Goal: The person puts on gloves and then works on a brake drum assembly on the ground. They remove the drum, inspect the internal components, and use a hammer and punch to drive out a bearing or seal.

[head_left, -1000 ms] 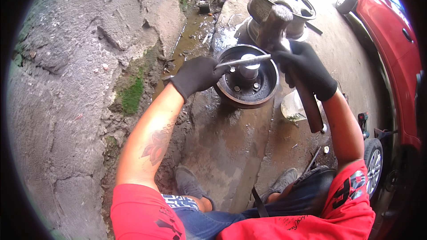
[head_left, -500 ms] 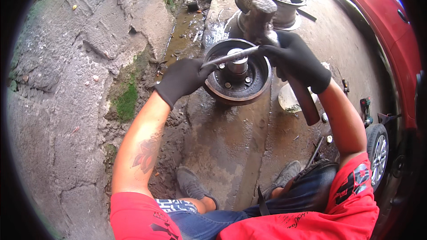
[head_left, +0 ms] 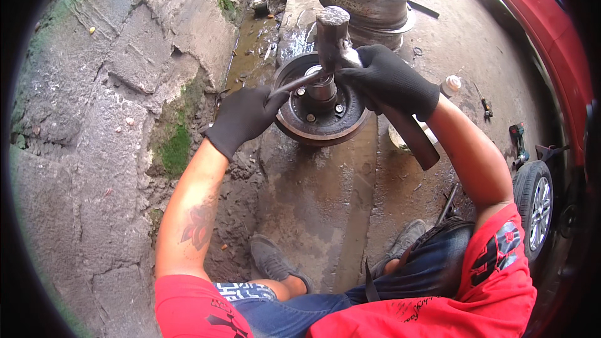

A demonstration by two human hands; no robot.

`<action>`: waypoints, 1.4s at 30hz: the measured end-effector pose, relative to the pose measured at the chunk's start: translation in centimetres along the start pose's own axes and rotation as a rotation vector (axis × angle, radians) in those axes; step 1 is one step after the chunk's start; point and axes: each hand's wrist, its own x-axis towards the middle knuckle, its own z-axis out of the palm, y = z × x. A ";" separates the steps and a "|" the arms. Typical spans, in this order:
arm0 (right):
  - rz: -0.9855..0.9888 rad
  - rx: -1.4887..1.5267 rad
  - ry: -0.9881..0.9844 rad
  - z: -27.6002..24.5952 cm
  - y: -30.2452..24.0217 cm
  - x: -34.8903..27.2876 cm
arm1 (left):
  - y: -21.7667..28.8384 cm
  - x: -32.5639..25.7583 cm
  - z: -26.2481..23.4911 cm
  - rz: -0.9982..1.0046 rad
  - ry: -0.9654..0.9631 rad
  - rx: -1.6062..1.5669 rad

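Observation:
My left hand (head_left: pixel 244 116), in a black glove, is closed on one end of a slim metal bar (head_left: pixel 297 83). The bar slants up to the right over a dark, round brake drum (head_left: pixel 322 138), its far end by the drum's shiny central hub (head_left: pixel 322 91). In my right hand (head_left: pixel 394 84), also gloved, is a heavy hammer (head_left: pixel 332 34), gripped close below its head. The hammer head stands up above the hub, and its thick handle (head_left: pixel 413 138) slopes down toward me. Whether the bar's far end touches the hammer or my right fingers cannot be seen.
Steel wheel rims (head_left: pixel 369 3) are stacked behind the drum. On the right lie a screwdriver (head_left: pixel 485 106), a cordless drill (head_left: pixel 518 141) and a tyred wheel (head_left: pixel 535 209), near a red car (head_left: pixel 544 31). A rough stone slope (head_left: pixel 119 138) borders the left.
The hammer head has come left relative to the drum, over the hub. The bar's far end now sits nearer the hub instead of reaching my right fingers. My view has shifted slightly.

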 end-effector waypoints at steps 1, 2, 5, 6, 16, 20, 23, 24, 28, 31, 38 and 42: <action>-0.001 0.020 0.005 -0.3 -0.3 -0.2 | 0.1 0.0 0.0 -0.003 0.008 -0.003; 0.003 0.038 0.005 -0.8 -1.5 -0.8 | 0.2 -0.3 0.1 -0.009 0.012 -0.010; -0.100 -0.002 0.135 -0.8 -2.0 -0.9 | 0.2 -0.6 0.4 -0.008 0.014 -0.038; -0.115 -0.016 0.173 -1.0 -2.6 -0.9 | 0.2 -0.6 0.3 -0.005 0.015 -0.045; -0.091 -0.006 0.174 -0.7 -1.5 -1.5 | 0.5 -0.5 0.2 0.017 0.048 -0.011; -0.194 -0.011 0.271 -1.5 -2.6 -1.8 | 0.6 -0.4 0.4 0.018 0.039 -0.010; -0.128 -0.058 0.175 0.1 -0.8 -1.3 | 0.5 -0.2 0.3 0.022 0.032 0.012; 0.011 -0.031 0.039 0.4 -0.9 -1.3 | 0.6 -0.2 0.2 0.023 0.029 0.018; 0.044 0.083 0.055 -0.5 -1.4 -2.1 | 0.6 -0.7 0.8 0.012 0.053 0.021; -0.138 0.028 0.220 -1.2 -2.4 -2.2 | 0.3 -0.6 0.9 0.023 0.075 0.013; -0.104 -0.134 0.138 -0.2 0.4 -0.5 | 1.3 -0.5 0.2 0.034 0.082 0.108; 0.033 0.070 0.058 -0.6 0.1 -1.7 | 1.6 -0.2 0.2 0.077 0.089 0.129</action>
